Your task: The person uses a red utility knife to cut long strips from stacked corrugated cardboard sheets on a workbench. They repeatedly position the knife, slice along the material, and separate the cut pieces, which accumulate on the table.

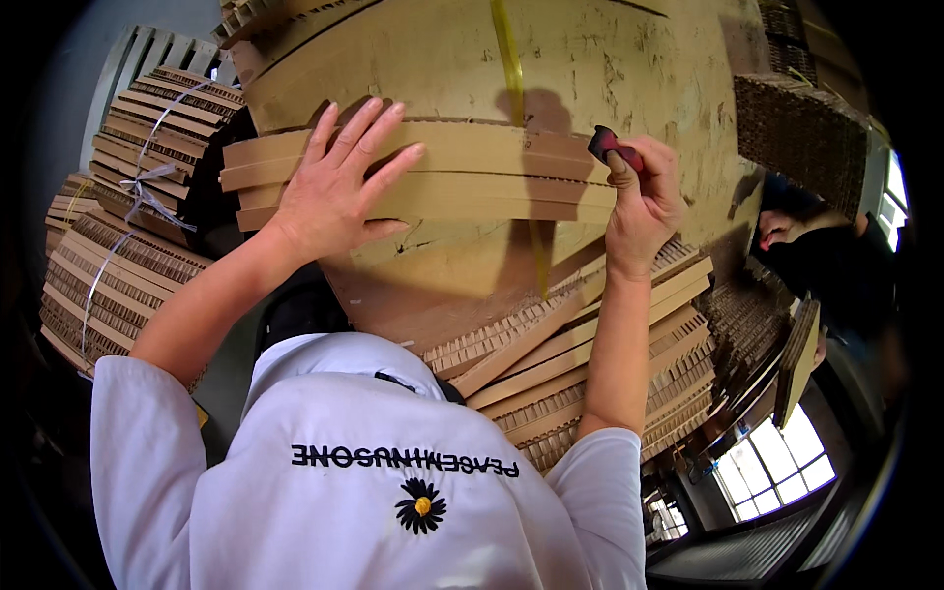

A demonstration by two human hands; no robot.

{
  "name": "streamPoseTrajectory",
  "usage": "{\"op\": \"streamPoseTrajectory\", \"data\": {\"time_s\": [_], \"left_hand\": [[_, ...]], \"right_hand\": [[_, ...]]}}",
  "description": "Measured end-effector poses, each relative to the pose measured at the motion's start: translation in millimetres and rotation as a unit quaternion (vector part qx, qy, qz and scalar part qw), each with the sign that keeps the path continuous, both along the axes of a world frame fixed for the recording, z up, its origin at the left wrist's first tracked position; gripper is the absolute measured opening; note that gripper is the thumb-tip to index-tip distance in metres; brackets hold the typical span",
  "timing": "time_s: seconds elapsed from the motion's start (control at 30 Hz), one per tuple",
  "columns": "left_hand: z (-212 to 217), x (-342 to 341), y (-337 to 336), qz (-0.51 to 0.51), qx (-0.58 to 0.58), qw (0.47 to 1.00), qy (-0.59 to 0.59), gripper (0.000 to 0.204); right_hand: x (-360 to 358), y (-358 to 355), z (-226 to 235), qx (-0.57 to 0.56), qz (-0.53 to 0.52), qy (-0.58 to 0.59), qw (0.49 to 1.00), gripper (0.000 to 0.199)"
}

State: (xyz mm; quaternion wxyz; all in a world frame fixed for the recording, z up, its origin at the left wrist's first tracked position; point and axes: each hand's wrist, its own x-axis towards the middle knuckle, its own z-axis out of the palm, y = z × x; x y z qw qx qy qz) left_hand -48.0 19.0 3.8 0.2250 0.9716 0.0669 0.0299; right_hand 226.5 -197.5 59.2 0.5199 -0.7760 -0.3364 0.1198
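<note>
My left hand lies on a row of long brown cardboard strips, fingers spread and palm down. The strips lie side by side across a large flat tan board. In my right hand, raised near the strips' right end, is a small red and black hand tool. Thumb and fingers close around it; its exact kind is not clear. Whether the tool touches the strips cannot be told.
Honeycomb cardboard pieces are stacked close on my right. Bundles tied with white string stand at the left. Across a dark honeycomb stack, another person's hand shows at the right. A yellow strap crosses the board.
</note>
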Motion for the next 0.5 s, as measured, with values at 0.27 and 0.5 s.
{"op": "streamPoseTrajectory", "data": {"time_s": [0.27,0.5], "left_hand": [[-1,1,-2,-0.001,0.01,1.0,-0.001,0.099],[-1,1,-2,0.005,-0.006,1.0,-0.018,0.106]], "right_hand": [[-18,-22,-24,-0.071,0.102,-0.032,0.992,0.023],[-16,-16,-34,-0.07,0.127,-0.043,0.989,0.021]]}}
